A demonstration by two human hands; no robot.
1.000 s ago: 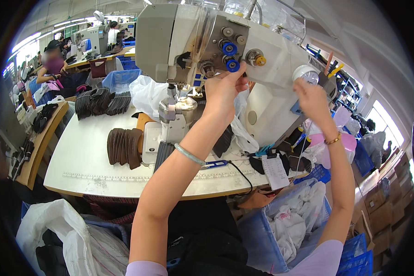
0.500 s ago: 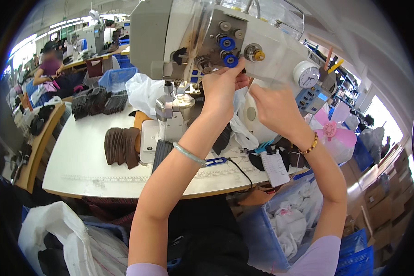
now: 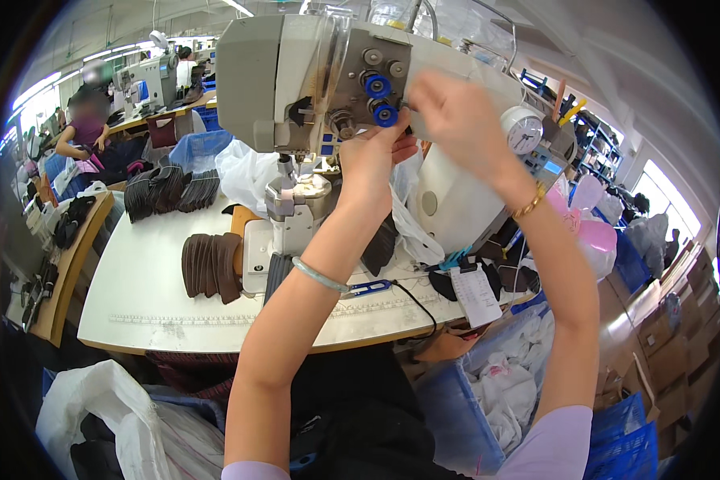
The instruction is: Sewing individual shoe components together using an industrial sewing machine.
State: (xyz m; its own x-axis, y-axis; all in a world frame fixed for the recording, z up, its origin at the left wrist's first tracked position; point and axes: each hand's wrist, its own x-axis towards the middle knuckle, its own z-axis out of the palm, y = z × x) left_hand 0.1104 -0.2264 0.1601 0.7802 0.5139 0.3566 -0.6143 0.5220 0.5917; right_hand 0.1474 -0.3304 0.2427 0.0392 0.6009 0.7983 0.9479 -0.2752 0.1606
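Note:
A large pale sewing machine (image 3: 252,84) stands on the white worktable (image 3: 148,288). My left hand (image 3: 370,160) is raised under its two blue tension discs (image 3: 378,86), fingers pinched together close to the lower one. Whatever they pinch is too fine or hidden to make out. My right hand (image 3: 460,120) is in front of the machine's arm, right of the discs, its fingers bent and smeared by motion. Below my left forearm lie blue-handled thread snips (image 3: 366,289). Stacked dark brown pieces (image 3: 208,266) lie left of the machine's post.
Dark ribbed pieces (image 3: 168,192) and a white plastic bag (image 3: 246,172) sit at the table's back. A paper pad (image 3: 475,296) rests near the right edge, a pink fan (image 3: 596,234) beyond. Below are a blue crate (image 3: 444,408) and white sack (image 3: 96,384). Another person (image 3: 86,132) sits far left.
My right hand has moved up and slightly left, from beside the machine's arm to in front of it near the discs. The left hand stays pinched by the lower disc. The view has shifted slightly.

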